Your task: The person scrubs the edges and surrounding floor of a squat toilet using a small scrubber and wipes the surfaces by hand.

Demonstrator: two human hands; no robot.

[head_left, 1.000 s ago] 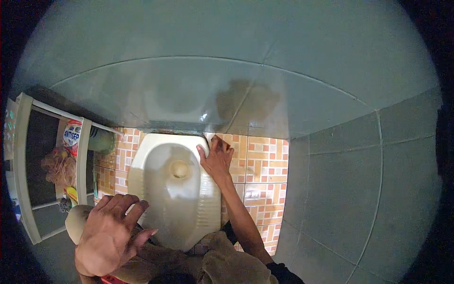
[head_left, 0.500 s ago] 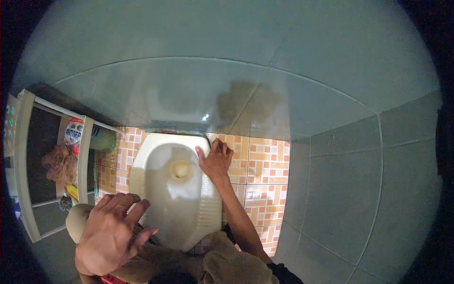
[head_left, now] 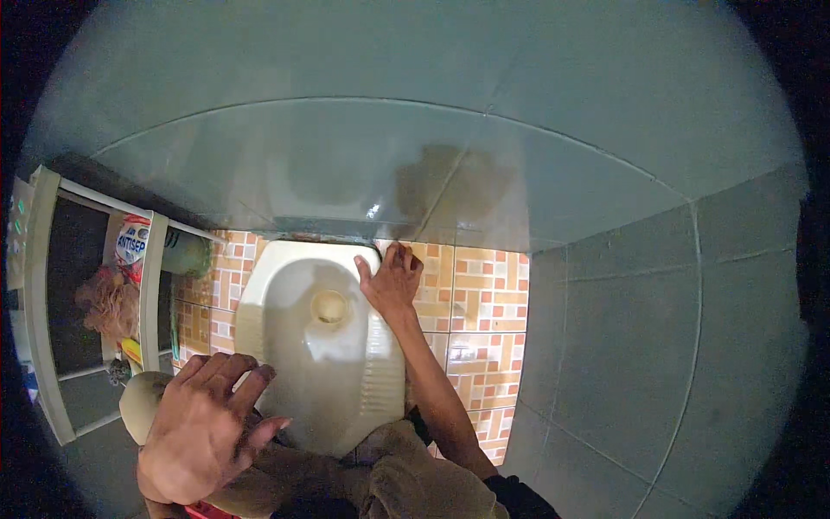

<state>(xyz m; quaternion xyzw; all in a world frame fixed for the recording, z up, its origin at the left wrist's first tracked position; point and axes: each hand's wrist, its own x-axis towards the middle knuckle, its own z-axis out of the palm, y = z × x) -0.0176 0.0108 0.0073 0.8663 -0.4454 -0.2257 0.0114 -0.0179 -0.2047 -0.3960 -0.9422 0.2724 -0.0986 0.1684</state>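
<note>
A cream squat toilet [head_left: 383, 406] with ribbed foot rests is set in the floor ahead of me, water stains around its drain hole. At its far right corner, my right hand [head_left: 391, 290] reaches the edge where rim, floor and wall meet. Its thumb lies apart over the rim and the other fingers bend toward the tiles; I see nothing held in it. My left hand [head_left: 203, 424] hovers or rests by my left knee, at the toilet's near left side. Its fingers are loosely bent and apart, with nothing in them.
A white shelf rack [head_left: 149, 294] stands at the left, holding a red and white packet [head_left: 133, 242], a pinkish mesh puff [head_left: 108, 303] and a greenish container [head_left: 186, 253]. Grey tiled walls [head_left: 614, 363] close in ahead and at the right. Orange patterned tiles [head_left: 488, 294] cover the floor.
My right hand has shifted very slightly along the rim's corner, its fingers still bent. My left hand keeps its place. The whole view has moved up a little.
</note>
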